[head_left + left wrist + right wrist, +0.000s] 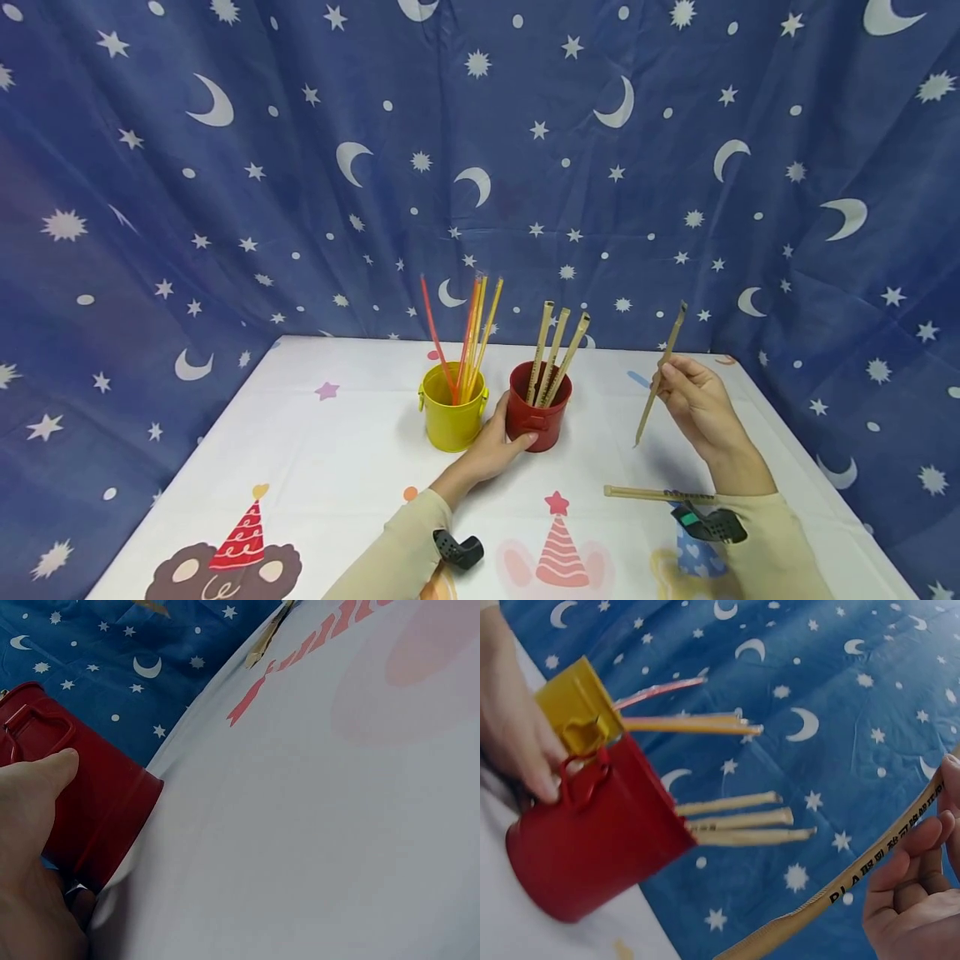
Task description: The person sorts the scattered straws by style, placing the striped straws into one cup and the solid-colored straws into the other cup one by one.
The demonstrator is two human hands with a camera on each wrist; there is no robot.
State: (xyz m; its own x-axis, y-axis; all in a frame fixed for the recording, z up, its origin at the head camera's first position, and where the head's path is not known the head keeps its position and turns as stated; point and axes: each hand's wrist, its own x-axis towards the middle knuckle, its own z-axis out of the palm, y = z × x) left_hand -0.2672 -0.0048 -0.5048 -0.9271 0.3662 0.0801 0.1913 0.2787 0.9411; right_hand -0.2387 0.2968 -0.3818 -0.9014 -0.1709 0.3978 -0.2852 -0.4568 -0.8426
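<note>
My left hand (486, 450) grips the side of a small red bucket (537, 427), its thumb across the front near the handle in the left wrist view. Several brown paper-wrapped straws (553, 360) lean in that bucket. Raised at the right, my right hand (699, 407) pinches another paper-wrapped straw (651, 400), tilted and apart from the bucket. Dark printing runs along this wrapper in the right wrist view. On the table below lies more paper-wrapped straw (637, 493), partly hidden by the right forearm; how many lie there I cannot tell.
Just left of the red bucket stands a yellow bucket (452, 429) with several red and yellow-orange sticks (468, 342) in clear wrapping. A white cloth with party prints covers the table (330, 442). Behind hangs a blue moon-and-star curtain (420, 217).
</note>
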